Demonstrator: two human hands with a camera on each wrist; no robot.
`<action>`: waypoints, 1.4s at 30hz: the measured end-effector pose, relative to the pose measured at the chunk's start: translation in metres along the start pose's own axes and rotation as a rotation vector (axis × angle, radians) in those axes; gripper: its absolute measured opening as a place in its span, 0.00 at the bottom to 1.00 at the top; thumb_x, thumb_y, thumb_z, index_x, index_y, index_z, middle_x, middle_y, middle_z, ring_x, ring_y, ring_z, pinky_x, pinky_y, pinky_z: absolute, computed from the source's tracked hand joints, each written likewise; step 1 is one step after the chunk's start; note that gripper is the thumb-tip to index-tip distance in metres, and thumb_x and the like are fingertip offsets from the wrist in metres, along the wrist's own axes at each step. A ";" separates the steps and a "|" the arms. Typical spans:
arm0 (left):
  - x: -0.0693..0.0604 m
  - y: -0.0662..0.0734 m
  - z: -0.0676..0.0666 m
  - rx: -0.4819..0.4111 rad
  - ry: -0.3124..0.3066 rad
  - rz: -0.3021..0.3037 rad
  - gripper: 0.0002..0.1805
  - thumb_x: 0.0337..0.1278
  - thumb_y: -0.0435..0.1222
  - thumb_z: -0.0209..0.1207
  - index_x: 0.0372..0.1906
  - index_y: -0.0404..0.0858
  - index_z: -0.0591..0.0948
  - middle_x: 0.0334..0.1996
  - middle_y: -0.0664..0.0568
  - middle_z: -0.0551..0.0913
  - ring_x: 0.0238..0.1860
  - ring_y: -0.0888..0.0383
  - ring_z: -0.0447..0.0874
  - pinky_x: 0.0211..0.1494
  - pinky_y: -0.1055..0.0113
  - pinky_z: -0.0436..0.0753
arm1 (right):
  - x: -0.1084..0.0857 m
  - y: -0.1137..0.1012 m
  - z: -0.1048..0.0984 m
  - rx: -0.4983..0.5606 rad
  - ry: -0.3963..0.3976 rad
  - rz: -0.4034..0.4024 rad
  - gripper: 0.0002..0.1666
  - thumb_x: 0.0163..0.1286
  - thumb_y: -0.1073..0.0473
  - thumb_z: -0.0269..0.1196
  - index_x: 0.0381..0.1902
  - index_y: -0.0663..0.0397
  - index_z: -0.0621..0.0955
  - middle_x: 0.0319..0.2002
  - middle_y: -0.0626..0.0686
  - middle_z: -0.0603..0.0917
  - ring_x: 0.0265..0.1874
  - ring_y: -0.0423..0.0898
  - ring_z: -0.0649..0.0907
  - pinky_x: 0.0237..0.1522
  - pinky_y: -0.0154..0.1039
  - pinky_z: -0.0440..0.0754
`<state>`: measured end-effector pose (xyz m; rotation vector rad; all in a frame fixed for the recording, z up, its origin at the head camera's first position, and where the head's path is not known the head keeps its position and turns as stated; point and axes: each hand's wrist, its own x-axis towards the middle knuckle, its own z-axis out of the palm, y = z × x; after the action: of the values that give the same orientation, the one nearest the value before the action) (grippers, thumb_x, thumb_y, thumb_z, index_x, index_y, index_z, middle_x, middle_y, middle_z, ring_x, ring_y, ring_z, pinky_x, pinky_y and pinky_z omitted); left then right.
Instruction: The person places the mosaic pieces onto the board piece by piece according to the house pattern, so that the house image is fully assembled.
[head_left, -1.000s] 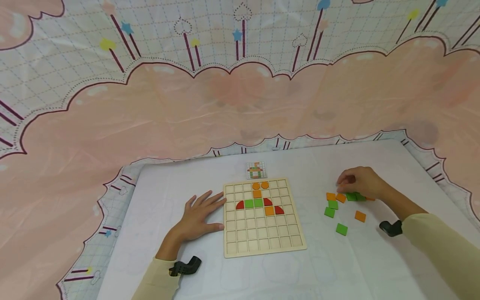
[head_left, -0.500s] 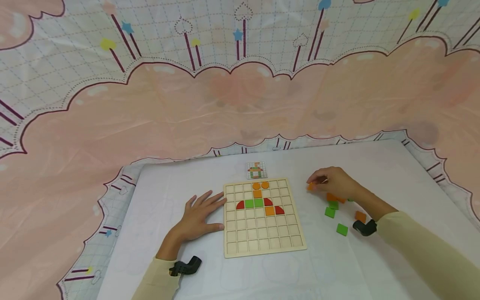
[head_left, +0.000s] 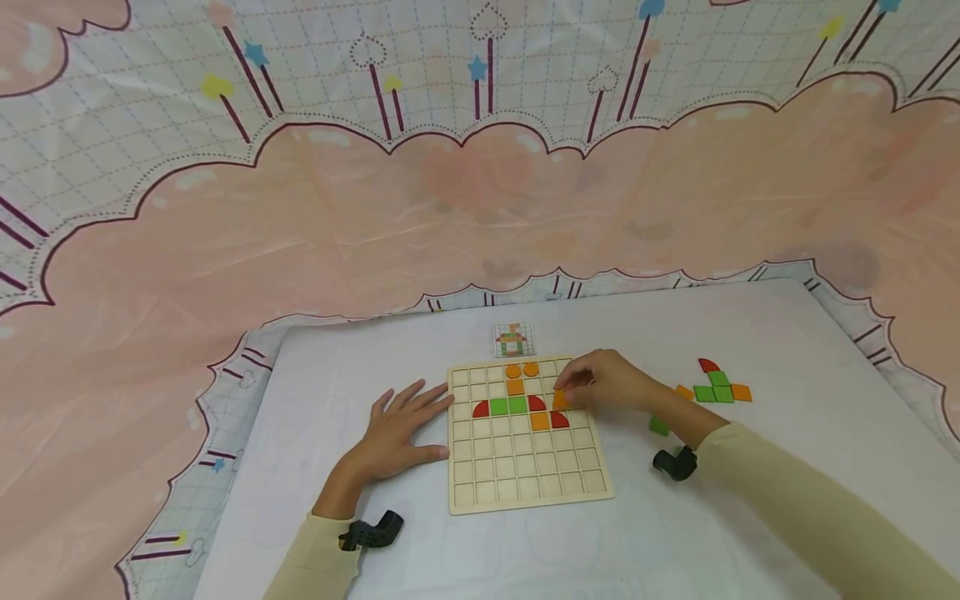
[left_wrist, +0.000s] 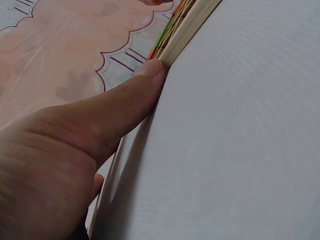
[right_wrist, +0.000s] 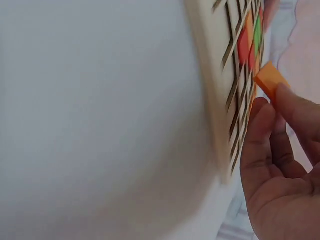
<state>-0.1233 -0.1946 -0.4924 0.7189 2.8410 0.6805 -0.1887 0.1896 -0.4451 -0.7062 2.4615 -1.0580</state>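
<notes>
A wooden grid board (head_left: 517, 467) lies on the white table, with red quarter-round, green square, orange square and orange round tiles in several cells of its upper half. My left hand (head_left: 397, 433) rests flat at the board's left edge, fingers spread; in the left wrist view its thumb (left_wrist: 130, 95) touches the board's side. Over the board's upper right part, my right hand (head_left: 607, 382) pinches an orange square tile (right_wrist: 271, 80) between thumb and fingers. That tile is tilted and held above the cells, near the red quarter-round tile (head_left: 559, 420).
A small pattern card (head_left: 513, 340) lies just behind the board. Right of the board are loose tiles: a red quarter-round tile (head_left: 708, 365), green squares (head_left: 714, 393) and an orange square (head_left: 741, 392). My right forearm hides some of them. A patterned cloth (head_left: 480, 208) hangs behind the table.
My right hand has moved left from the loose tiles to above the board, carrying an orange square tile picked from the pile. The left hand and the board have stayed put.
</notes>
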 end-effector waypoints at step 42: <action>0.000 0.000 0.000 -0.009 0.002 -0.004 0.46 0.55 0.59 0.69 0.78 0.54 0.67 0.81 0.56 0.61 0.83 0.43 0.47 0.77 0.32 0.40 | 0.023 -0.033 0.053 -0.148 -0.003 -0.092 0.02 0.62 0.57 0.75 0.31 0.44 0.90 0.27 0.38 0.83 0.30 0.37 0.77 0.36 0.30 0.78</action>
<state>-0.1227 -0.1944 -0.4926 0.7120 2.8389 0.6932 -0.1699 0.1270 -0.4583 -0.8736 2.5458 -0.9127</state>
